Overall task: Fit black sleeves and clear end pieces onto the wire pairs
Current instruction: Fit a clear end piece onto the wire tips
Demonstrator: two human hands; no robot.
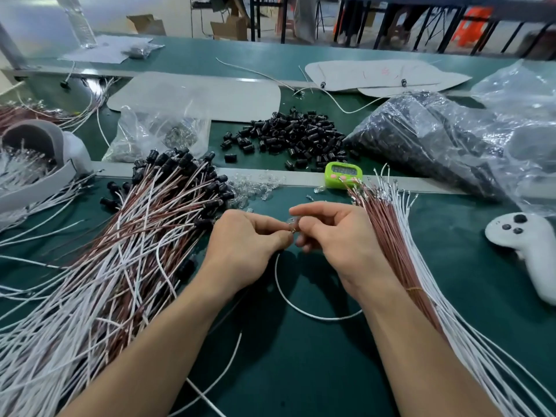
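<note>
Pinching the tip of a white wire (325, 319) between thumb and forefinger, the left hand (246, 245) meets the right hand (334, 233) just above the green mat (301, 371). The right hand's fingertips close on a small clear end piece (292, 221), held right against the wire tip. The rest of the wire drops in a loop onto the mat below the hands. Whether a black sleeve already sits on this wire is too small to tell.

The step in hand looks to be seating the clear piece on the wire end. The next move likely calls for lining the tip up with the piece's opening and pushing straight in, with a firm pinch on both sides so that nothing bends or slips.

To the left lies a heap of finished pairs (150, 236), brown and white wires with black ends. To the right lies an unfitted bundle (391, 236) with bare tips, tied by a band under the right wrist. Loose clear pieces (255, 188) are scattered just beyond the hands, and loose black sleeves (288, 136) are piled farther back. Between them, near the bundle's tips, stands a green timer (343, 174).

A plastic bag (421, 136) of dark parts slumps at the right, above a white controller (529, 245). Grey sheets, cardboard boxes, metal frames and an orange stool show in the workshop behind the bench.
</note>
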